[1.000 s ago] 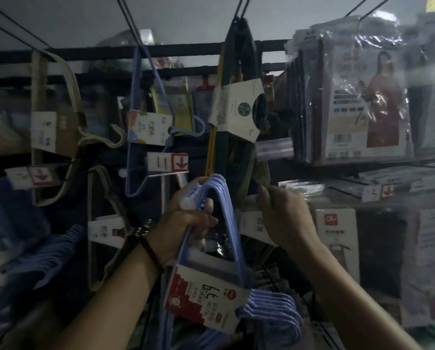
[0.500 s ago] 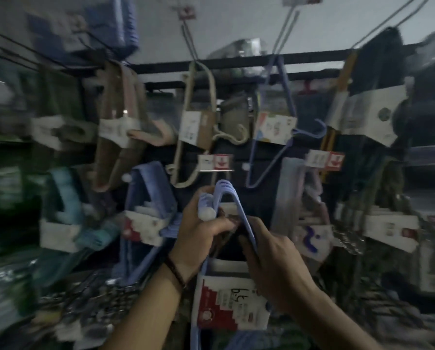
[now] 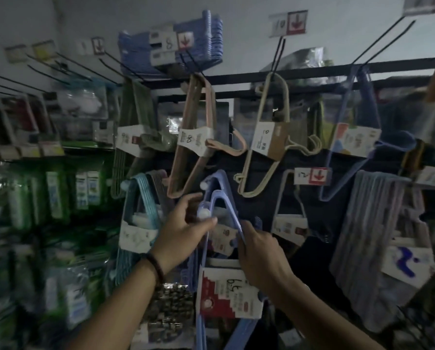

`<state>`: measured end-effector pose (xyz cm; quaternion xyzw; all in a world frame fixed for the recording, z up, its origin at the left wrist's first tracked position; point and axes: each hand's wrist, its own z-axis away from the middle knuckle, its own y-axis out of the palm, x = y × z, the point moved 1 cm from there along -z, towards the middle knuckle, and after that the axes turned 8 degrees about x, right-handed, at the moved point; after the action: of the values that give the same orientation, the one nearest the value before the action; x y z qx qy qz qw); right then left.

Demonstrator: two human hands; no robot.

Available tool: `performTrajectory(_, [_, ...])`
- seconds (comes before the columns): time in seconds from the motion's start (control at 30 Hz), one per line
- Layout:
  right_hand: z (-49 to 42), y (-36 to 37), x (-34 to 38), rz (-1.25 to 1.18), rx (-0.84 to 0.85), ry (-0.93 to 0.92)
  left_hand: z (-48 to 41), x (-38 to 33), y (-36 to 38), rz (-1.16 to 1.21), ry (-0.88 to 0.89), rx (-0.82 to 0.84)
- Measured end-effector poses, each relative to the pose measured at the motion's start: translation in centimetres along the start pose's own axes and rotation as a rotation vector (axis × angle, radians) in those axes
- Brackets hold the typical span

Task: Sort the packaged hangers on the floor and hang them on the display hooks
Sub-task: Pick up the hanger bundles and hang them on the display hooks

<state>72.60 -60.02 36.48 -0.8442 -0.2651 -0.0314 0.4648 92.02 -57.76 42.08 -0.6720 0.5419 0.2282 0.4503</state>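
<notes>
Dim shop wall is filling the head view. A dark rail point(image 3: 312, 72) is running across the far side, thin black wire hooks point(image 3: 278, 56) are sticking out toward me, and banded bundles of hangers are dangling from them. A pink bundle point(image 3: 193, 137) and a beige bundle point(image 3: 269, 137) are hanging side by side on the far side. A teal pack point(image 3: 138, 210) is hanging to the left and a grey-lilac pack point(image 3: 378, 236) to the right. A price tag with a red arrow point(image 3: 312, 175) is sitting right of centre.

I am holding the blue hanger pack point(image 3: 230, 210) up in the middle, near me and in front of the display. Its long axis is running almost straight up and down, with the narrow rounded corner pointing up and away toward the hooks. It is a stack of thin, smooth plastic triangles. A red-and-white card sleeve point(image 3: 224, 296) with handwritten digits is wrapping it low down. Another blue pack point(image 3: 220, 176) is hanging just behind its tip.

My left hand point(image 3: 183, 228) is pinching the top corner between thumb and fingers, beside a small white round knob point(image 3: 206, 213). A dark beaded bracelet point(image 3: 155, 266) is circling that wrist. My right hand point(image 3: 259, 251) is curling its fingers round the pack's right arm, just below the corner. Whether the pack is touching a hook I cannot tell.
</notes>
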Motion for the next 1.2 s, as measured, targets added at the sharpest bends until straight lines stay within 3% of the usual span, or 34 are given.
performTrajectory(0.23, [-6.1, 1.4, 0.8, 0.020, 0.013, 0.070, -5.3, 2.1, -2.4, -0.263, 0.041, -0.040])
performTrajectory(0.63, [-12.4, 5.8, -0.6, 0.081, -0.026, 0.209, -11.5, 6.2, -1.4, -0.371, 0.025, -0.137])
performTrajectory(0.87, [-10.7, 7.4, -2.8, 0.174, -0.023, 0.253, -7.3, 9.4, -1.2, -0.380, -0.013, -0.089])
performTrajectory(0.93, [-9.3, 7.7, -2.5, 0.163, -0.107, 0.254, -4.6, 10.6, -1.3, -0.374, -0.023, -0.081])
performTrajectory(1.0, [-7.1, 8.6, -1.6, 0.058, -0.303, 0.172, -1.2, 12.6, -1.6, -0.401, -0.079, -0.075])
performTrajectory(1.07, [-4.2, 10.2, -0.1, -0.169, -0.408, -0.029, 2.9, 15.2, -2.2, -0.413, -0.198, -0.064])
performTrajectory(1.13, [-1.7, 12.7, 1.7, -0.369, -0.297, -0.223, 7.8, 18.3, -3.0, -0.440, -0.345, -0.065])
performTrajectory(1.2, [0.3, 16.8, 3.6, -0.501, 0.001, -0.334, 13.9, 21.7, -4.1, -0.476, -0.526, -0.075])
